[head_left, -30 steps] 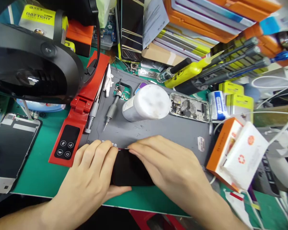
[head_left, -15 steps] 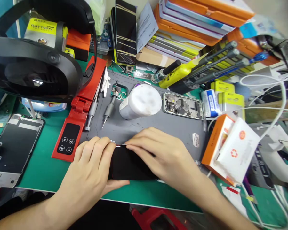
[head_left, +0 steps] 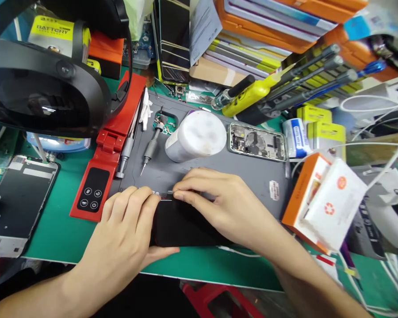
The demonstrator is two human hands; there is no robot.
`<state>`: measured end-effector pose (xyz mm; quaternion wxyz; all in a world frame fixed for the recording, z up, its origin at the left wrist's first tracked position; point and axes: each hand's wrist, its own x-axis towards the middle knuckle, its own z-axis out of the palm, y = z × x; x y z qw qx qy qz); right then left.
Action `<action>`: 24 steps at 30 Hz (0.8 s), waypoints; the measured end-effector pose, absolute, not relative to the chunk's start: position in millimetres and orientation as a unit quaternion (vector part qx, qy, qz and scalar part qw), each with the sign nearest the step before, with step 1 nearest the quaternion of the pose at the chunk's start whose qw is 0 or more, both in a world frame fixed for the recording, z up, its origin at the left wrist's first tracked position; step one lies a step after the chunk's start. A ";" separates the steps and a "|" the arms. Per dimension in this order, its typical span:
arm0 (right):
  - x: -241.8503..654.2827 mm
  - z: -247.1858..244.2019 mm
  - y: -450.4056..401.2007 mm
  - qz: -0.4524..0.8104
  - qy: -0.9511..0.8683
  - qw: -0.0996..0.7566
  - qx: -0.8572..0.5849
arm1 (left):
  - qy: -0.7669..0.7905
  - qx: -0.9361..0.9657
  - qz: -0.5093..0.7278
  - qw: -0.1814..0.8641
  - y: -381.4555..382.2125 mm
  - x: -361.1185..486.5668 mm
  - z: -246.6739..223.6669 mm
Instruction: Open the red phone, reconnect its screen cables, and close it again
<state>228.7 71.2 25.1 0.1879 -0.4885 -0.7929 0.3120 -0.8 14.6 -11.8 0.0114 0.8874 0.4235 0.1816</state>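
Phone (head_left: 185, 225) — left end hidden under left hand (head_left: 128, 227), upper right part under right hand (head_left: 223, 198). Sliver (head_left: 170, 192) pinched there too small to identify. Headset (head_left: 43, 88) and screen panel (head_left: 18, 198) cut off by left edge, red frame (head_left: 196, 295) by bottom edge. Clutter (head_left: 386, 46) at top right — blurred, can't tell.

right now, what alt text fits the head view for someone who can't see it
A person's left hand grips a black phone, while the right hand pinches a small thin piece at its far edge. Beyond, on a grey mat, are a screwdriver, a white container and an opened phone.
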 end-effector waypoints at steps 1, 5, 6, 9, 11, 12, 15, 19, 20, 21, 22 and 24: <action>228.8 25.7 72.8 0.323 -0.787 0.186 -0.491 | 0.425 0.887 0.181 0.012 14.5 -0.7 -11.7; 230.5 26.5 71.7 0.317 -0.793 0.179 -0.488 | 0.426 0.888 0.173 0.009 14.8 -0.8 -10.9; 231.3 25.9 68.9 0.299 -0.806 0.181 -0.478 | 0.425 0.888 0.173 0.009 14.9 -0.9 -10.8; 233.2 22.4 56.9 0.192 -0.862 0.191 -0.429 | 0.425 0.888 0.177 0.013 15.0 -1.0 -11.1; 232.9 19.7 50.6 0.137 -0.876 0.197 -0.418 | 0.425 0.887 0.181 0.014 14.9 -0.9 -11.7; 232.2 18.8 49.6 0.134 -0.873 0.198 -0.425 | 0.424 0.887 0.182 0.015 14.9 -0.9 -12.0; 229.0 19.8 56.4 0.222 -0.834 0.195 -0.466 | 0.423 0.888 0.181 0.013 15.1 -1.0 -12.0; 226.5 29.1 75.7 0.372 -0.752 0.158 -0.521 | 0.422 0.891 0.168 0.007 15.8 -1.7 -10.5; 226.0 31.4 79.3 0.393 -0.736 0.149 -0.531 | 0.422 0.891 0.166 0.008 15.9 -2.1 -10.0; 225.6 33.2 81.7 0.407 -0.724 0.145 -0.537 | 0.422 0.891 0.164 0.011 16.0 -2.4 -9.6; 225.1 34.3 83.0 0.415 -0.719 0.143 -0.539 | 0.423 0.891 0.163 0.016 16.0 -2.7 -9.3; 224.5 34.5 82.1 0.415 -0.727 0.144 -0.528 | 0.423 0.891 0.164 0.024 16.2 -3.3 -8.8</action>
